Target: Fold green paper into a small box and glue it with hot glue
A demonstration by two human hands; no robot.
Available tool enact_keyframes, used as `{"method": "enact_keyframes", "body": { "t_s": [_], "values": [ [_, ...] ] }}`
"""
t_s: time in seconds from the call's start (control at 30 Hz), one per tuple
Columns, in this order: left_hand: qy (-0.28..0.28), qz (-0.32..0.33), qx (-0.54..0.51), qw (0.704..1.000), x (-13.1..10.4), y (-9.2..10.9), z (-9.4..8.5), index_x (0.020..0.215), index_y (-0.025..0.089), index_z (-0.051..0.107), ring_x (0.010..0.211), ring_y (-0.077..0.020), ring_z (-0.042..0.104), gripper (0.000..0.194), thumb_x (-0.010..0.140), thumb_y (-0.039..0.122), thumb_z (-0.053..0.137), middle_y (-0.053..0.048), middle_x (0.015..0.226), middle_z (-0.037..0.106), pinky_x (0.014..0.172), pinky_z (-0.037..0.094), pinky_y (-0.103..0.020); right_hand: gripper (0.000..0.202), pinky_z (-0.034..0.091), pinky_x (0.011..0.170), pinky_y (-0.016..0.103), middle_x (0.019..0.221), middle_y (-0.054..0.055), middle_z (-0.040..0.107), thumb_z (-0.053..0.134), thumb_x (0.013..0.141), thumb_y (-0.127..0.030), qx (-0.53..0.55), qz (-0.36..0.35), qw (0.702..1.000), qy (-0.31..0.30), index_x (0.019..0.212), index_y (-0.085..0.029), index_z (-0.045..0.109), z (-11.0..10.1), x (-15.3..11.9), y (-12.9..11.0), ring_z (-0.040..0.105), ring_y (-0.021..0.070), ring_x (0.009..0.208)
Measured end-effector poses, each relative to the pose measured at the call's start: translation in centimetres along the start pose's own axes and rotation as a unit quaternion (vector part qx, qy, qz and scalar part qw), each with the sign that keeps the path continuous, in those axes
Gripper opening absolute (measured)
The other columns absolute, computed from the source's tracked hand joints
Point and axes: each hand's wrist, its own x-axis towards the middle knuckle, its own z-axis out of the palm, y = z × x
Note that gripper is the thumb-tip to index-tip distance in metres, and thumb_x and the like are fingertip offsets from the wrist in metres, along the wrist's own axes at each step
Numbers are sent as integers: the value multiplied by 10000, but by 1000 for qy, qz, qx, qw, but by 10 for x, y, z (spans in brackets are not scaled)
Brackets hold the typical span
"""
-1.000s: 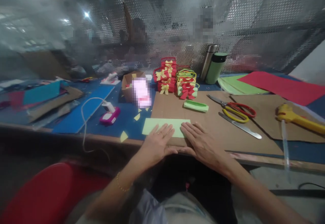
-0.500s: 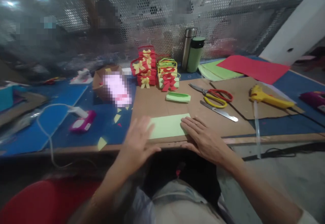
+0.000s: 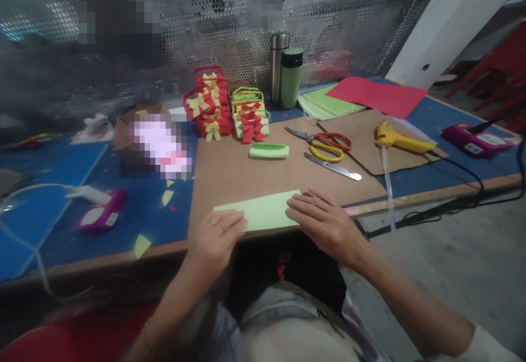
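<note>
A light green paper strip [image 3: 269, 211] lies lengthwise along the front edge of the table, on a sheet of brown cardboard [image 3: 230, 178]. My left hand [image 3: 219, 236] is closed on its left front part, fingers bent over the top and the thumb hidden. At the right end, my right hand [image 3: 322, 222] has its fingers together over the paper, its thumb tucked out of sight underneath. Beyond the strip sits a folded light green paper piece [image 3: 269, 151]. To its right are scissors [image 3: 324, 144] with red and yellow handles and a metal blade [image 3: 335, 167].
Small red paper baskets [image 3: 211, 104] with yellow bows stand beside green ones [image 3: 250, 118] with red bows. Behind are a steel flask [image 3: 277, 66] and a green bottle [image 3: 292, 80]. A yellow glue gun [image 3: 400, 138] and red paper [image 3: 376, 96] lie right; a purple power socket [image 3: 102, 211] left.
The view has swung right, so the table things appear further left. My thumbs, visible before, are now tucked away, and my left fingers have curled onto the paper. The strip sits nearer the table edge.
</note>
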Motion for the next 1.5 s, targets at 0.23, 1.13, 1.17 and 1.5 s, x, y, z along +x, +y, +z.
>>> {"method": "enact_keyframes", "body": {
  "t_s": [0.23, 1.13, 1.17, 1.5],
  "values": [
    [-22, -47, 103, 993, 13, -15, 8, 1063, 190, 764, 877, -237, 661, 285, 996, 137, 493, -109, 946, 739, 774, 499, -388, 228, 467, 771, 370, 991, 105, 661, 536, 1004, -171, -20, 77, 994, -68, 1122, -217, 725, 2, 23, 17, 555, 238, 891],
    [-53, -229, -56, 970, 22, -18, 6, 776, 211, 612, 803, -220, 581, 285, 996, 300, 453, -42, 787, 645, 748, 435, -350, 314, 367, 730, 327, 752, 30, 615, 514, 1045, -333, 134, 156, 976, -72, 804, -199, 664, 2, 32, 34, 557, 183, 746],
    [-52, -233, -60, 969, 23, -18, 6, 779, 211, 607, 805, -218, 584, 283, 995, 302, 450, -41, 792, 643, 750, 438, -346, 310, 373, 729, 324, 768, 33, 619, 507, 1047, -335, 135, 157, 976, -71, 814, -199, 659, 3, 33, 34, 562, 183, 753],
    [-92, -326, -122, 933, 39, -33, -5, 765, 217, 631, 766, -200, 619, 241, 912, 379, 529, -21, 785, 683, 704, 459, -311, 244, 407, 679, 300, 794, 48, 669, 512, 1018, -269, 77, 219, 968, -93, 801, -208, 605, 11, 51, 40, 597, 197, 759]
  ]
}}
